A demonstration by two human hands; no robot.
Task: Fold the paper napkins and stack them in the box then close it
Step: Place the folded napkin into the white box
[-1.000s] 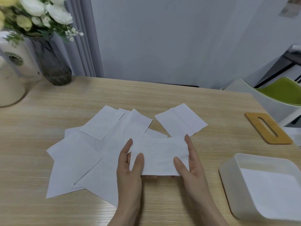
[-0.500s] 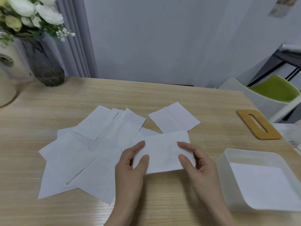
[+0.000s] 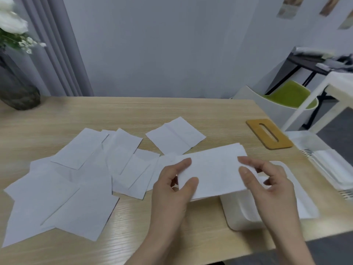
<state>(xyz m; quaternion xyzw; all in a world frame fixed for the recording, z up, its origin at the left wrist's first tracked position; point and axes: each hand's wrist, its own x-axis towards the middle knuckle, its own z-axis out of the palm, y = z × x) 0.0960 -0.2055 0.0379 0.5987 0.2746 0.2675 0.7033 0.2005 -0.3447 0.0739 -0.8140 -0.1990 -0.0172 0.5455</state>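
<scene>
- While lifted off the wooden table [image 3: 133, 115], folded napkin [image 3: 214, 169] pinched at both ends: left hand [image 3: 172, 190] thumb over, fingers under; right hand [image 3: 267, 180] likewise.
- Held partly above the white box [image 3: 238, 217], lower right, open.
- Loose napkins [image 3: 66, 184] spread flat to the left.
- Wooden lid [image 3: 269, 133] beyond the box.

You have one view only, from your head: it looks forward and down, close over the counter [image 3: 133, 115], your two hands low in the picture, the far wall [image 3: 172, 44] filling the upper part.
</scene>
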